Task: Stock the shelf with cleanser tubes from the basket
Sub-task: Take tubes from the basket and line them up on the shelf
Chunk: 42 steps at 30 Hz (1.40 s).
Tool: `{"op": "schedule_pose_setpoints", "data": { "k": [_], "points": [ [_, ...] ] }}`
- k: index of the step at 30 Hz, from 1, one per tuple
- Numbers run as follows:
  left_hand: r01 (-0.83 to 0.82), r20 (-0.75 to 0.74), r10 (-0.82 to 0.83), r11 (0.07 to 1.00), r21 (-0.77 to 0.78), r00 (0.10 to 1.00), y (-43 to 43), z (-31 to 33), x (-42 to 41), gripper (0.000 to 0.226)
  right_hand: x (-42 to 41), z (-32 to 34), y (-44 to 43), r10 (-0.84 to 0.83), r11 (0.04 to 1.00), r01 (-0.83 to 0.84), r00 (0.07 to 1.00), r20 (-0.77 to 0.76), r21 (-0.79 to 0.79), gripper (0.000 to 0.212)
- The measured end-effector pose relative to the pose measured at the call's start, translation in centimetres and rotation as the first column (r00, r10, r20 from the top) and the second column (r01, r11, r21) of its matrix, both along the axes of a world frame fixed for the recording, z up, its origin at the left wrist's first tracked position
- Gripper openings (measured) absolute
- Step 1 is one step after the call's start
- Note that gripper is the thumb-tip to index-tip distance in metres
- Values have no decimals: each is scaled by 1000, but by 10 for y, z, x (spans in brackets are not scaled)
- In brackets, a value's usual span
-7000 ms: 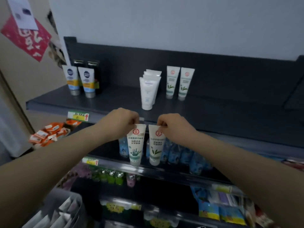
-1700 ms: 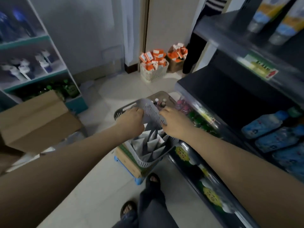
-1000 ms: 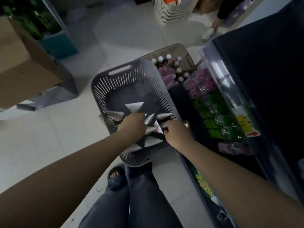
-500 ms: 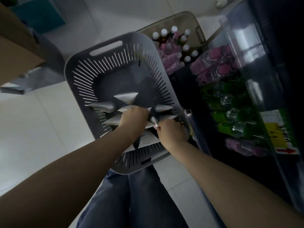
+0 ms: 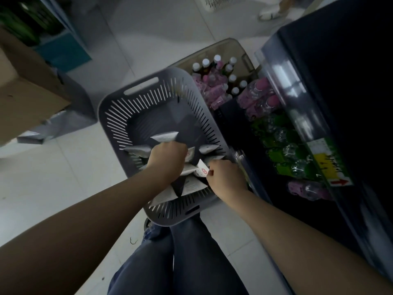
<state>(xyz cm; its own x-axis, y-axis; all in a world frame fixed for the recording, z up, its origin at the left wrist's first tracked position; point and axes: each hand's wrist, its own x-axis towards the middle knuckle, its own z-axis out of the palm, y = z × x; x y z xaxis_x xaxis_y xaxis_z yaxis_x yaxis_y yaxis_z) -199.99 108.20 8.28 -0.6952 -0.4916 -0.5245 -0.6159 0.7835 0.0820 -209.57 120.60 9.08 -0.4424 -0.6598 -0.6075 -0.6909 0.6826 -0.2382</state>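
A grey slotted basket [image 5: 119, 116] stands on the floor in front of me with several white cleanser tubes [image 5: 164, 137] standing in its near half. My left hand [image 5: 167, 159] reaches down among them with fingers curled; what it grips is hidden under the hand. My right hand [image 5: 225, 179] pinches the flat end of a white tube with a red round logo [image 5: 202, 170], lifted a little above the others. The dark shelf unit [image 5: 331, 86] rises at the right.
A brown crate of small bottles [image 5: 221, 73] sits behind the basket. Pink and green bottles [image 5: 282, 145] fill the low shelf at right. A cardboard box [image 5: 23, 92] lies at left. My legs [image 5: 182, 258] stand below the basket. Another person's shoe [image 5: 268, 14] shows at the top.
From holding two tubes at the shelf, I turned down to the basket. In the last half second both hands sank among the tubes and my right hand lifted the logo tube slightly.
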Motion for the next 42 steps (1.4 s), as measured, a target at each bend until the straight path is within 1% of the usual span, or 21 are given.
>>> {"op": "schedule_pose_setpoints", "data": {
  "k": [4,5,8,11,15,18,20,24,27,30,33,36,39,42],
  "points": [
    [63,-45,-66,996,-66,997,-5,43,5,17,6,35,6,-45,996,39,996,-75,-81,15],
    [71,-47,-75,995,-71,996,-6,46,4,17,5,36,6,-48,995,41,995,-87,-89,15],
    [107,-113,-117,990,-90,987,-6,80,10,19,12,68,13,-95,985,74,987,-132,-153,17],
    [161,-178,-181,979,-123,967,-3,115,17,17,25,101,20,-136,971,96,974,-178,-218,18],
    [234,-228,-273,954,-186,935,2,163,27,16,40,145,32,-214,943,143,952,-217,-301,15],
    [301,-238,-357,923,-240,903,8,196,30,19,51,176,45,-263,916,147,923,-281,-374,14],
    [336,-256,-407,900,-279,877,15,216,31,17,57,194,56,-307,897,167,901,-306,-410,14],
    [372,-305,-471,867,-331,828,34,248,34,17,68,225,84,-422,827,250,868,-263,-503,14],
    [412,-331,-529,836,-362,782,52,269,35,18,78,249,113,-457,806,273,850,-260,-525,15],
    [477,-345,-590,801,-362,730,78,292,35,19,86,273,143,-464,795,257,840,-280,-549,18],
    [547,-372,-634,773,-320,678,108,316,32,22,92,295,174,-498,784,277,814,-297,-555,21],
    [566,-423,-656,754,-333,625,138,338,30,20,97,315,205,-547,753,310,786,-288,-580,22],
    [592,-435,-694,718,-366,573,168,358,26,21,100,335,239,-586,736,332,749,-309,-590,21],
    [601,-478,-703,706,-375,527,199,378,21,21,100,354,275,-625,704,344,715,-312,-622,20]
  ]
}}
